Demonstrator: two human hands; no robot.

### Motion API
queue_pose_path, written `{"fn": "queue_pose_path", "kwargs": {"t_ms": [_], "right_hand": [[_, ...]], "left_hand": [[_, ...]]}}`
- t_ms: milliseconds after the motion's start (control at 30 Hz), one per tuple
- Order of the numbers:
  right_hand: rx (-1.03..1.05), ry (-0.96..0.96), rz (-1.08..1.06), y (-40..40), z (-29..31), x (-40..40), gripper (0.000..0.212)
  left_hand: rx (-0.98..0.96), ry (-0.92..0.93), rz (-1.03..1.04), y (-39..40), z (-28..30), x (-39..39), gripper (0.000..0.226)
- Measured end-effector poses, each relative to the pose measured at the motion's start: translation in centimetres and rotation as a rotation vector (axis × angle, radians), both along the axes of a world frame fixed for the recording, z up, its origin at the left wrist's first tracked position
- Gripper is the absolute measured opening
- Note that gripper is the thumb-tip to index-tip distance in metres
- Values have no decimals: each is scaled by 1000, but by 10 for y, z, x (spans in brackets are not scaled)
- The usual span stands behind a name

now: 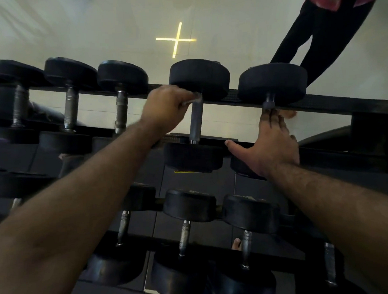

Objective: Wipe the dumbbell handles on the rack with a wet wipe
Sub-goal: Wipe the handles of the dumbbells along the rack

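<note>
Head view, only view. Two-tier black rack (321, 105) in front of a mirrored wall. Upper tier carries a row of dumbbells with black round ends and metal handles.

Left hand (166, 109): fingers clenched around a crumpled pale wet wipe (195, 98), pressed against the top of the handle (196, 117) of the fourth dumbbell from the left, just under its far end plate (199, 79). Most of that handle is bare below the hand.

Right hand (270, 145): fingers straight and released, grasping nothing. Fingertips (272, 117) reach to the short visible stub of the next dumbbell's handle (269, 102); whether they touch it I cannot tell. Thumb spread left, near the front rail. Palm covers the rest of that handle.

Lower tier: three more dumbbells (186, 235) side by side, handles dull and worn.

Mirror: a yellow cross-shaped light (176, 39), and a person's dark trouser legs (313, 35) with a pink garment above, upper right. A bare toe (236, 243) shows between the lower dumbbells.
</note>
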State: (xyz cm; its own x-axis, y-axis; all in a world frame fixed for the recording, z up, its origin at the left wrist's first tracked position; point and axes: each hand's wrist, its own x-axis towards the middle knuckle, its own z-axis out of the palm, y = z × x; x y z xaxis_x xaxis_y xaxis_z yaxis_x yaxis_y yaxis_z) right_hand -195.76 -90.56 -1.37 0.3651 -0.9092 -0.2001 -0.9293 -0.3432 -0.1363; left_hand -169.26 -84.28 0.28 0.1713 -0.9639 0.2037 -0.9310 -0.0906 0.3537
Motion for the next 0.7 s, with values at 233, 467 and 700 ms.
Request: {"fn": "queue_pose_path", "kwargs": {"t_ms": [233,467,700], "right_hand": [[-10,9,6,1,0,0,140],[-12,33,3,1,0,1,140],[-9,44,7,1,-2,1,140]], "left_hand": [[376,206,-257,28,-6,16,25],[203,252,-164,5,-5,-8,18],[516,203,-297,-10,14,-20,23]]}}
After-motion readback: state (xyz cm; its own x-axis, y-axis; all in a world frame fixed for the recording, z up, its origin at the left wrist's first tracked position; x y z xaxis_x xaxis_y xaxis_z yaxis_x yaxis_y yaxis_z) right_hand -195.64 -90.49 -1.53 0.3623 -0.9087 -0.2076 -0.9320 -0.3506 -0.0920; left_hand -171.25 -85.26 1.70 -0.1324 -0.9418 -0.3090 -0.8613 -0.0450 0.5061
